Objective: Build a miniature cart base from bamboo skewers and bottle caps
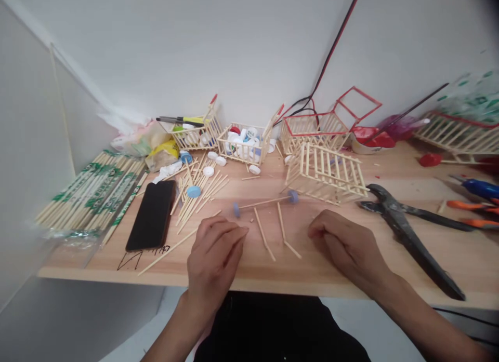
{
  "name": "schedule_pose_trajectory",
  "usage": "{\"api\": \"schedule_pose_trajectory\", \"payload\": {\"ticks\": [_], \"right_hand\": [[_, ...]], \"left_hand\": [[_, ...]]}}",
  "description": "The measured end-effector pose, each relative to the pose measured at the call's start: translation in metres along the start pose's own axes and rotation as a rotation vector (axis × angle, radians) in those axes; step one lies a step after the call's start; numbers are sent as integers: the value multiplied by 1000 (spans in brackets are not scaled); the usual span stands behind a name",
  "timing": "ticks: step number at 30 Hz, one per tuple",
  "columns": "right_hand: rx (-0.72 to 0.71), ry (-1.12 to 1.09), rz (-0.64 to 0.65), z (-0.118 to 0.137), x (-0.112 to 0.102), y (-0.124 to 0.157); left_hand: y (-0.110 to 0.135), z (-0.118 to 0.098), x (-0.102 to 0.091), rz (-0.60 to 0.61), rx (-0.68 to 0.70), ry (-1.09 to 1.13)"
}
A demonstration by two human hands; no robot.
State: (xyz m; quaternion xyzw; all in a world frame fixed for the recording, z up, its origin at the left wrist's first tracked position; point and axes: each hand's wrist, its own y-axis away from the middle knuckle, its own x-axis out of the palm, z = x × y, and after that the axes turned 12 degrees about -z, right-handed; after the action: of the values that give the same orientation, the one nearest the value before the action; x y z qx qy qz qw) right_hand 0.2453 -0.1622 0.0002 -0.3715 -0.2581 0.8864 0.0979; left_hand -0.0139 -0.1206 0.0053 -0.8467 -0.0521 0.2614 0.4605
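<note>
My left hand (214, 250) rests at the table's front edge, its fingers curled together, with nothing showing in them. Opposite it, my right hand (346, 245) is loosely closed on the tabletop, and no object sticks out of it. Between and just beyond them lies a thin stick with a blue bottle cap (236, 210) on its left end and another blue cap (293, 197) on its right. Nearer to me are two bent sticks, a left one (262, 229) and a right one (281, 222). Behind my right hand stands a small slatted stick frame (327, 172).
Loose sticks (202, 196), a black phone (151, 215) and packed chopsticks (93, 190) lie to the left. Black-handled pliers (405, 232) are at right. Along the wall stand stick carts, one holding bottle caps (245, 144) and one red-rimmed (315, 125).
</note>
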Motion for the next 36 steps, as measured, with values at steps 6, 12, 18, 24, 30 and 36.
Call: {"api": "schedule_pose_trajectory", "payload": {"ticks": [6, 12, 18, 24, 30, 36], "right_hand": [[1, 49, -79, 1, -1, 0], [-46, 144, -162, -1, -11, -11], [-167, 239, -304, 5, -27, -47], [-312, 250, -450, 11, -18, -79], [-330, 262, -416, -8, -9, -71], [-315, 279, -419, -8, -7, -65]], "left_hand": [[-8, 17, -30, -67, -72, -192], [-33, 41, -52, -46, -48, -329], [-71, 52, -39, 33, -68, -336], [-82, 66, -50, -23, -208, -397], [-65, 76, -55, 114, -164, -429], [-73, 74, -13, 462, -10, -588]]}}
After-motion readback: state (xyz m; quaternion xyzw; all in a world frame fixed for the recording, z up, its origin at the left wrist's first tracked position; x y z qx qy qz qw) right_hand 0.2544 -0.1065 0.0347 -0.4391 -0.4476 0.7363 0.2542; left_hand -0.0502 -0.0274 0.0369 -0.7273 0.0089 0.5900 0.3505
